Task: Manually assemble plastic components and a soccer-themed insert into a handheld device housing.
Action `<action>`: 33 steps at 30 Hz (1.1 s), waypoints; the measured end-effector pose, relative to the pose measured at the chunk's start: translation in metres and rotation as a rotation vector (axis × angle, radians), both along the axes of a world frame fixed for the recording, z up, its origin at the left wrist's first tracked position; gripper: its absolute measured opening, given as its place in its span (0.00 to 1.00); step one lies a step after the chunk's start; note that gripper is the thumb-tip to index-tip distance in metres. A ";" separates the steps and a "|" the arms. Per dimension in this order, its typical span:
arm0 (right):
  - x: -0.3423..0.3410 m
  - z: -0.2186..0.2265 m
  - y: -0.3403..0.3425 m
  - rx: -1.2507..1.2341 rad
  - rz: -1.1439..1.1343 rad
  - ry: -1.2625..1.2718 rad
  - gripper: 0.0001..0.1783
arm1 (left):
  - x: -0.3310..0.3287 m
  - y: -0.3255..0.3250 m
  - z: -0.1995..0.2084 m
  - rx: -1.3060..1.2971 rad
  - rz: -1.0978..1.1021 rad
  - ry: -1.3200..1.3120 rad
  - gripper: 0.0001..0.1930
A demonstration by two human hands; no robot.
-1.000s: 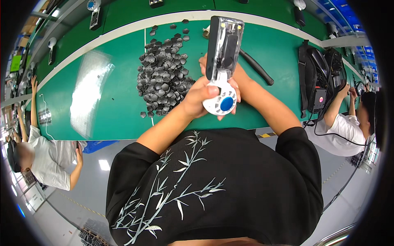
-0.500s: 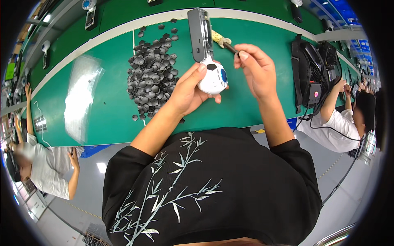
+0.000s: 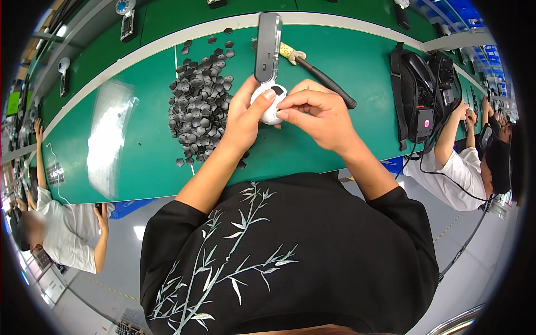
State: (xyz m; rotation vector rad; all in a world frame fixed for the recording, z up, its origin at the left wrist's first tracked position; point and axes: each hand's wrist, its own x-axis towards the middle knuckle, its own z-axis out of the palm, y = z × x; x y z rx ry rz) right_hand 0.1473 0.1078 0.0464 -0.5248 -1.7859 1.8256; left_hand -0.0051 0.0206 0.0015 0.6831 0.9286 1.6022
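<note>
My left hand (image 3: 244, 114) is closed around a white ball-shaped device (image 3: 270, 116) with black football-like patches. A dark grey rectangular body (image 3: 268, 50) with a clear edge stands up from the ball. At the ball's right side, the fingertips of my right hand (image 3: 321, 114) are pinched together at its surface. A small dark piece shows at those fingertips, mostly hidden; its shape is hard to make out. Left of my left hand lies a heap of black pentagon pieces (image 3: 201, 106). Beyond my right hand rests a hammer-like tool (image 3: 326, 81) with a dark handle and yellow wrapping.
A clear plastic sheet (image 3: 111, 139) lies on the green table (image 3: 151, 100) at left. A black backpack (image 3: 416, 95) with cables stands at right. People in white sit on both sides, a left one (image 3: 70, 229) and a right one (image 3: 446, 176). Similar devices (image 3: 128, 25) line the far side.
My right hand has moved left and down from beside the tool to the ball. The device has shifted slightly left and turned, so its blue disc no longer shows.
</note>
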 end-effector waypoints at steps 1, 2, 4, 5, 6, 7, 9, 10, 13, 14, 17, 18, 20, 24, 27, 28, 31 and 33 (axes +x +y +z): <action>0.000 0.000 0.001 0.013 0.006 -0.027 0.14 | 0.000 0.000 0.001 0.020 0.008 0.031 0.25; -0.001 0.000 0.001 0.013 0.008 -0.027 0.14 | 0.001 0.000 0.001 0.020 0.010 0.031 0.25; -0.001 0.002 0.003 -0.113 0.007 -0.045 0.16 | 0.005 0.002 0.002 0.005 0.033 -0.040 0.29; -0.001 0.003 0.003 -0.176 0.006 -0.054 0.17 | 0.007 0.003 0.002 -0.002 0.044 -0.075 0.31; -0.001 0.004 0.003 -0.240 0.005 -0.063 0.19 | 0.008 0.003 0.002 -0.010 0.054 -0.111 0.33; -0.001 0.005 0.004 -0.240 0.003 -0.064 0.19 | 0.008 0.003 0.002 -0.010 0.053 -0.111 0.33; 0.000 0.006 0.004 -0.260 -0.002 -0.066 0.22 | 0.009 0.004 0.002 0.048 0.046 -0.043 0.36; 0.001 0.007 0.004 -0.270 -0.005 -0.067 0.23 | 0.010 0.005 0.002 0.077 0.042 -0.009 0.38; 0.001 0.011 0.004 -0.292 -0.007 -0.067 0.25 | 0.011 0.005 0.003 0.090 0.026 0.003 0.40; 0.000 0.013 0.004 -0.302 -0.004 -0.066 0.26 | 0.012 0.004 0.004 0.075 0.016 -0.018 0.41; -0.003 0.015 0.003 -0.322 0.003 -0.065 0.26 | 0.011 0.004 0.004 0.043 -0.004 -0.061 0.42; -0.004 0.015 0.002 -0.330 -0.006 -0.063 0.27 | 0.011 0.003 0.004 0.037 -0.007 -0.084 0.42; -0.006 0.013 0.000 -0.347 -0.023 -0.059 0.27 | 0.009 0.003 0.004 0.025 -0.011 -0.129 0.42; -0.008 0.011 -0.001 -0.326 0.022 -0.030 0.27 | 0.005 0.001 0.003 0.020 0.009 -0.212 0.43; -0.007 0.007 0.002 -0.298 0.078 -0.002 0.26 | 0.004 0.000 0.005 0.020 0.034 -0.271 0.43; -0.004 0.002 0.008 -0.325 0.014 0.022 0.25 | 0.005 0.000 0.007 0.026 0.038 -0.226 0.44; -0.004 -0.020 0.021 -0.412 -0.172 0.100 0.20 | 0.005 -0.006 0.012 0.039 0.055 -0.081 0.47; -0.009 -0.036 0.019 -0.220 -0.206 0.012 0.18 | 0.012 -0.013 0.013 0.100 0.071 0.037 0.48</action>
